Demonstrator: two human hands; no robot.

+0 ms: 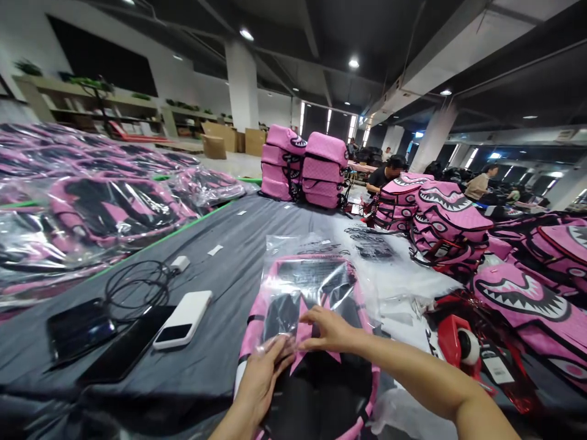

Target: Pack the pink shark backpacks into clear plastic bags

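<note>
A pink and black backpack (339,391) lies flat before me on the grey-covered table (220,244). Its far half sits under a clear plastic bag (302,275), whose near edge bunches around the middle of the backpack. My left hand (268,366) is closed on that plastic, fingers curled at the backpack's left-centre. Just right of it my right hand (323,330) rests over the bag, its fingers bent and parted from the thumb; whether it pinches any film I cannot make out.
Left of the backpack lie a white power bank (183,321), dark phones (80,330) and a coiled cable (137,284). Bagged backpacks (114,211) cover the far left. On the right are a red tape dispenser (452,342), plastic bags (398,269) and stacked pink backpacks (449,214). People work behind.
</note>
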